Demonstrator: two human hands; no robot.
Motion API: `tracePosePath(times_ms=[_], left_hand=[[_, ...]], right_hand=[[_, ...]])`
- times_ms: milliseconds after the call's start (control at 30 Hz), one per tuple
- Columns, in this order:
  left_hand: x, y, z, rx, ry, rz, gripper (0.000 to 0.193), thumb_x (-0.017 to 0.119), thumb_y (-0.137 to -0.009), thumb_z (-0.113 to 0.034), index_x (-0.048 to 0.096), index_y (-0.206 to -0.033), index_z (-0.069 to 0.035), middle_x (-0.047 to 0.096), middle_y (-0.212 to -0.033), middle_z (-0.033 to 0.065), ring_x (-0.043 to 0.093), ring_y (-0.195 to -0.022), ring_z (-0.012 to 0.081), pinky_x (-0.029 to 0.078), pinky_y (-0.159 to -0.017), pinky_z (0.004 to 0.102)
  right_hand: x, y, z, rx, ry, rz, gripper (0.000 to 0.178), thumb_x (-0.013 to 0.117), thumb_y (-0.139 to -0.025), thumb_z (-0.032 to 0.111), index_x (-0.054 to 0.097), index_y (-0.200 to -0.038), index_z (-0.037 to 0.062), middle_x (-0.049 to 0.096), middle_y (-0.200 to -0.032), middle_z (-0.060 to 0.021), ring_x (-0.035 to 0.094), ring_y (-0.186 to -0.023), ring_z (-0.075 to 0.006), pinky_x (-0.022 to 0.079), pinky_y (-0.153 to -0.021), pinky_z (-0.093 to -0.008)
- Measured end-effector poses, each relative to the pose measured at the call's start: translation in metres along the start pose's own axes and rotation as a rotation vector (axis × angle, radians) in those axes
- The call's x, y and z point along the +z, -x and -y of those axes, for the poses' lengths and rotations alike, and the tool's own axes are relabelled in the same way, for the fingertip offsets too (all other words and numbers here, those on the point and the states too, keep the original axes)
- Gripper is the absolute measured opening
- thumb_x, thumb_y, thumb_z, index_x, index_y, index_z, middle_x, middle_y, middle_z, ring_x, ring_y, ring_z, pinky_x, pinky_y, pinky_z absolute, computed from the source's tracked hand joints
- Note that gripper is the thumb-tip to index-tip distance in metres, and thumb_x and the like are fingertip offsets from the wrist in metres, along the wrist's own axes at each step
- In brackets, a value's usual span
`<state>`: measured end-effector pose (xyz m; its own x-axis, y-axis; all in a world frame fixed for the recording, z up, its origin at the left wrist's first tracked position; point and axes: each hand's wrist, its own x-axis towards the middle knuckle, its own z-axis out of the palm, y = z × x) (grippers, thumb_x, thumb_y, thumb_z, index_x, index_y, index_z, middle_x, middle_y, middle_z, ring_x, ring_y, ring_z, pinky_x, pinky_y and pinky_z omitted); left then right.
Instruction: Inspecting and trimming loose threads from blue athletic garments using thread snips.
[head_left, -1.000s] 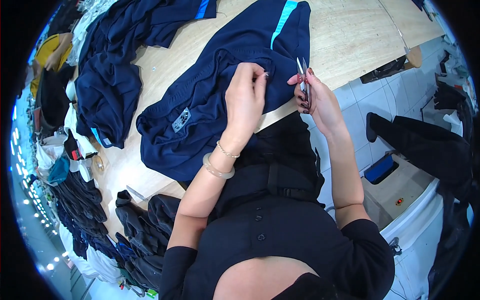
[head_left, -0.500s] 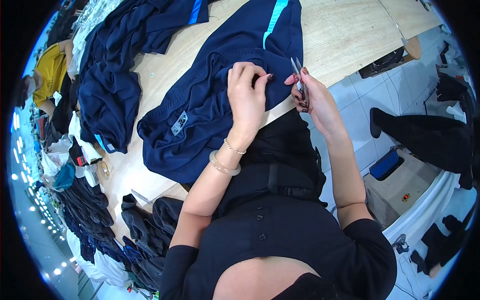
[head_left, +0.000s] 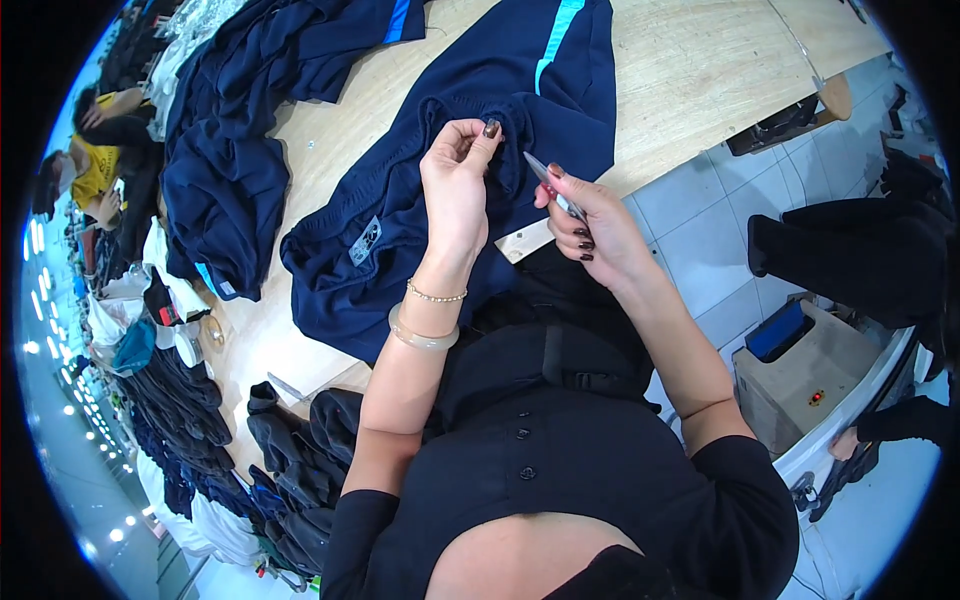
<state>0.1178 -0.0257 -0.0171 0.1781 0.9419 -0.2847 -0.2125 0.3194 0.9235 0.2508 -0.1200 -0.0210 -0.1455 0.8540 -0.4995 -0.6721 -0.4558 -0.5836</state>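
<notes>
Head view: since the earlier frame, your left hand (head_left: 455,190) has shifted left over the garment, and your right hand (head_left: 605,232) has swung left and a bit down, off the floor side and in toward the cloth. Your snips (head_left: 541,173) came with it: blades now slant up-left toward your left fingertips and look together, where two tips stood apart. Net effect, my read: tool and pinch both sit over the waist area, so blades are better placed to reach it.

Grip: your right fingers are wrapped round the snips, clamped on them. Your left thumb and forefinger are together at the tips; can't tell whether there's a thread or a fold between them.

Your navy garment (head_left: 385,180) lies rumpled on the wooden table (head_left: 690,110), gathered waistband toward you, grey label (head_left: 367,240) face up, light-blue stripe (head_left: 560,35) at the far end. Blade tips are over it; contact unclear. Second navy garment (head_left: 225,175) is heaped to its left, apart. Co-worker in yellow (head_left: 97,170) at far left.
</notes>
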Motion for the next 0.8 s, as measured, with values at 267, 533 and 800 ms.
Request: tracePosePath(times_ms=[267, 533, 800], left_hand=[[0.002, 0.002, -0.002, -0.022, 0.004, -0.006, 0.005, 0.065, -0.09, -0.006, 0.063, -0.088, -0.003, 0.061, -0.08, -0.0016, 0.049, -0.069, 0.0029, 0.036, -0.061, 0.0176], [-0.003, 0.002, -0.001, -0.032, 0.046, 0.04, 0.004, 0.064, -0.091, -0.005, 0.062, -0.09, -0.002, 0.062, -0.081, 0.0002, 0.052, -0.072, 0.0038, 0.039, -0.065, 0.0177], [-0.004, 0.005, -0.002, -0.036, 0.066, 0.068, 0.004, 0.062, -0.092, -0.005, 0.062, -0.092, -0.001, 0.063, -0.084, 0.0012, 0.054, -0.075, 0.0049, 0.042, -0.071, 0.0182]], right_hand=[[0.019, -0.009, -0.005, 0.022, -0.081, -0.05, 0.039, 0.043, -0.102, 0.038, 0.055, -0.087, 0.0037, 0.03, -0.051, 0.007, 0.026, -0.038, -0.0029, 0.021, -0.034, -0.0195], [0.023, -0.012, -0.006, 0.011, -0.097, -0.081, 0.038, 0.046, -0.102, 0.037, 0.055, -0.087, 0.0041, 0.03, -0.05, 0.0066, 0.026, -0.038, -0.0033, 0.021, -0.034, -0.0196], [0.018, -0.014, -0.006, -0.055, -0.132, -0.08, 0.033, 0.05, -0.099, 0.033, 0.055, -0.084, 0.0041, 0.033, -0.052, 0.005, 0.028, -0.039, -0.0048, 0.022, -0.036, -0.021]])
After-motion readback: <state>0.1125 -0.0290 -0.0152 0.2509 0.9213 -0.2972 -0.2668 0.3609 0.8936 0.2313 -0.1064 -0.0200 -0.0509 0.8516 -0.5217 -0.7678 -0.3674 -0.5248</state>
